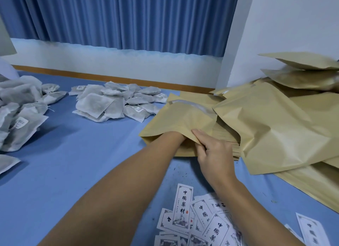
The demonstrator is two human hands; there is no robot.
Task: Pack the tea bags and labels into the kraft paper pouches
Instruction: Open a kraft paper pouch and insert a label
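Note:
A kraft paper pouch (176,121) lies on the blue surface in the middle with its mouth toward me. My left hand is inside it past the wrist (170,137), so the hand itself is hidden. My right hand (212,150) pinches the upper edge of the pouch mouth and holds it up. White tea bags (117,102) lie heaped beyond the pouch, with a second heap of tea bags (18,113) at the far left. Printed paper labels (194,222) are scattered near me at the bottom.
A stack of flat kraft pouches (227,145) lies under and right of the held one. Loose and filled pouches (286,117) pile up against the white wall (275,35) at right. A blue curtain (128,16) hangs behind.

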